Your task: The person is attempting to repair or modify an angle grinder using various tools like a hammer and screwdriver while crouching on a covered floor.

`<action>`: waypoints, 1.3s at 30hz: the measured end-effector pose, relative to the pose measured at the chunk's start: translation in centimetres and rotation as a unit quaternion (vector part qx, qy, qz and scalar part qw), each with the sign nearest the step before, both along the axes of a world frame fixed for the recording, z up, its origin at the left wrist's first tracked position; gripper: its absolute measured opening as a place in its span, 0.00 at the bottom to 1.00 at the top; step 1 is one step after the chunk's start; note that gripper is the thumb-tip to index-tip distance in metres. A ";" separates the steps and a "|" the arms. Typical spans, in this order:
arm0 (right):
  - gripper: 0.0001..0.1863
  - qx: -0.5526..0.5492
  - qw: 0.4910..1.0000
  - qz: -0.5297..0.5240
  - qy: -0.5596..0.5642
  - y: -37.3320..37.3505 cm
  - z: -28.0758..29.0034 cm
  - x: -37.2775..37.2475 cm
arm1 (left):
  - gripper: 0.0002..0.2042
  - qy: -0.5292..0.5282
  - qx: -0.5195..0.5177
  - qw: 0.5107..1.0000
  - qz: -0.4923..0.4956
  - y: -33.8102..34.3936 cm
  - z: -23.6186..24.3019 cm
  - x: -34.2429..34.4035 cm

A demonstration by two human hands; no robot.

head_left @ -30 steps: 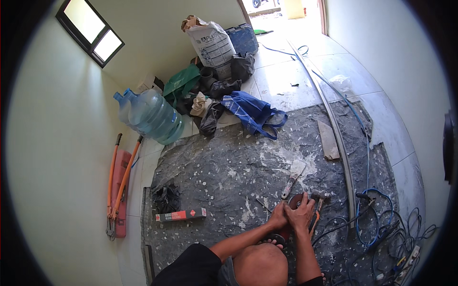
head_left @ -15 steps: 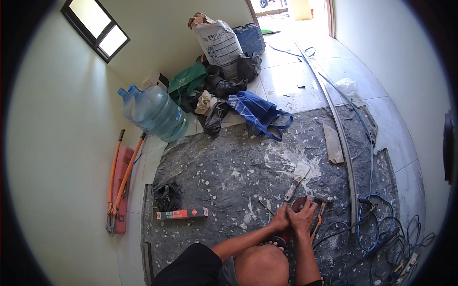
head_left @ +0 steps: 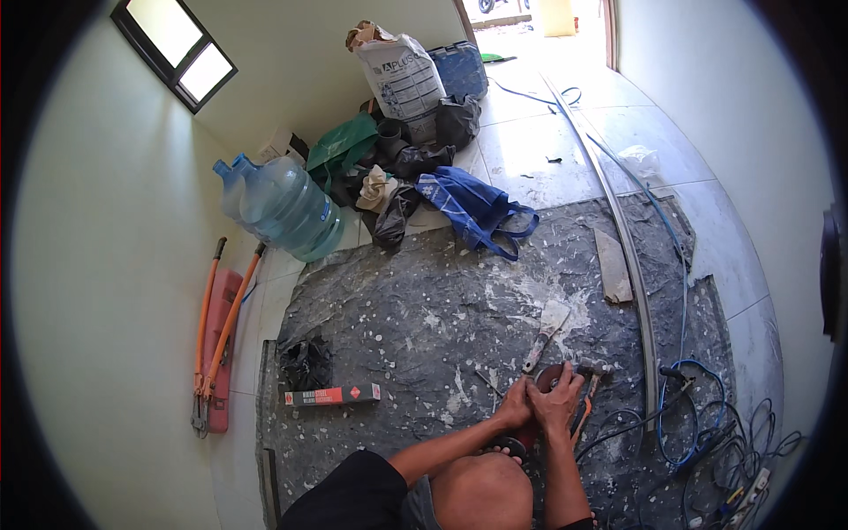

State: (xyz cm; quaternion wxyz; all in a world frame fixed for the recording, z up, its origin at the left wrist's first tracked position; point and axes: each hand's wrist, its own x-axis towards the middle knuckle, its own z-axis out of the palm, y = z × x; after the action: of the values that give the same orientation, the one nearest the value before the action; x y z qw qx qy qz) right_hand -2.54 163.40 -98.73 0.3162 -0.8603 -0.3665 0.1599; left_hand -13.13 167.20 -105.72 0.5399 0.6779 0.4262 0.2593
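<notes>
Close in front of my bent knee, both hands work at an angle grinder (head_left: 527,433) with a reddish-brown disc (head_left: 548,378). My left hand (head_left: 514,406) has its fingers closed at the near left side of the disc. On the right, my right hand (head_left: 556,404) lies over the disc, thumb and fingers curled around its edge. The two hands touch, hiding the disc's centre and much of the grinder's head. Just beyond lies a putty knife (head_left: 546,336) with a whitened blade. Right beside my right hand is a hammer (head_left: 594,369), next to an orange-handled tool (head_left: 582,413).
A paint-spattered dark sheet (head_left: 397,309) covers the floor. A long metal bar (head_left: 625,234) and tangled cables (head_left: 746,450) lie right. Left are a narrow box (head_left: 333,395), bolt cutters (head_left: 231,322) on a red case, and water jugs (head_left: 287,208). A blue bag (head_left: 473,208) lies farther back.
The view has shifted slightly, so everything sits a little farther left. Both hands stay at the disc with nearly the same grip.
</notes>
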 end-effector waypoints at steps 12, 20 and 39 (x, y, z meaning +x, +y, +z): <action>0.54 -0.151 0.987 -0.014 0.063 0.8 2.7 0.8 | 0.26 0.047 -0.095 0.994 0.010 -0.3 1.3 0.0; 0.54 -0.152 0.985 0.052 0.054 0.8 3.9 2.1 | 0.36 0.044 -0.080 0.995 -0.029 0.1 1.6 -0.2; 0.47 -0.163 0.980 0.083 0.078 0.9 3.8 3.1 | 0.33 0.268 0.084 0.953 -0.114 0.2 3.7 -1.3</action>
State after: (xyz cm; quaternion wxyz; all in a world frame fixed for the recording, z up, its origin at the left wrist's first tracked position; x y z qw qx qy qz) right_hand 0.52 164.29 -94.92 0.1856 -0.8517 -0.3797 0.3099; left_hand -14.47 167.41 -102.01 0.3727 0.8093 0.4523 0.0395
